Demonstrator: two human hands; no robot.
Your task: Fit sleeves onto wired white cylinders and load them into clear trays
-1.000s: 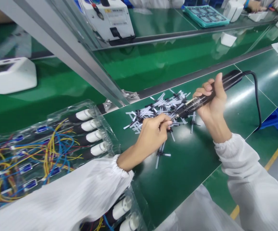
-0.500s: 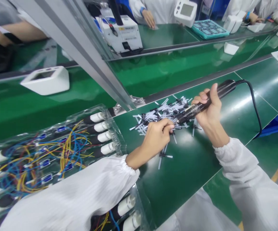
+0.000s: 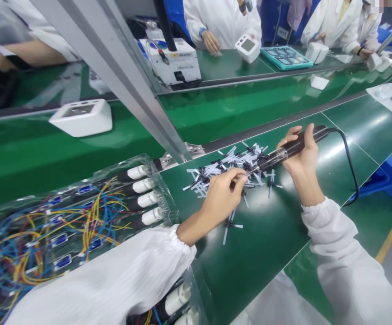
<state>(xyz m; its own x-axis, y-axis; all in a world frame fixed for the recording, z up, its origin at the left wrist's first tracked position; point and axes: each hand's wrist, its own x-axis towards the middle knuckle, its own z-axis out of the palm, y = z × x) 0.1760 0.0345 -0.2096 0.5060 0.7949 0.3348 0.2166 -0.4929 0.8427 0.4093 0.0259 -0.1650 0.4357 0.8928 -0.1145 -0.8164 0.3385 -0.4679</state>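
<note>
- Admittedly, whatever lies between the left hand's fingertips cannot be made out; the hand's own back covers it.
- The white sleeve hides part of the clear plastic tray on the left, which the view's border also cuts off.
- The left thumb and forefinger are pinched closed at the metal tip of the black tool.
- The right hand's fingers curl round the tool's barrel, gripping it at a slant above the bench, thumb raised along its side.
- The tool is a smooth cylinder with a ribbed front section; a black cable droops from its rear past the bench's near edge.
- Below the tip, thin, flat white strips with black parts form a loose pile near the bench's far edge.
- In the tray, white-ended black cylinders lie beside tangled yellow, blue and red wires.
</note>
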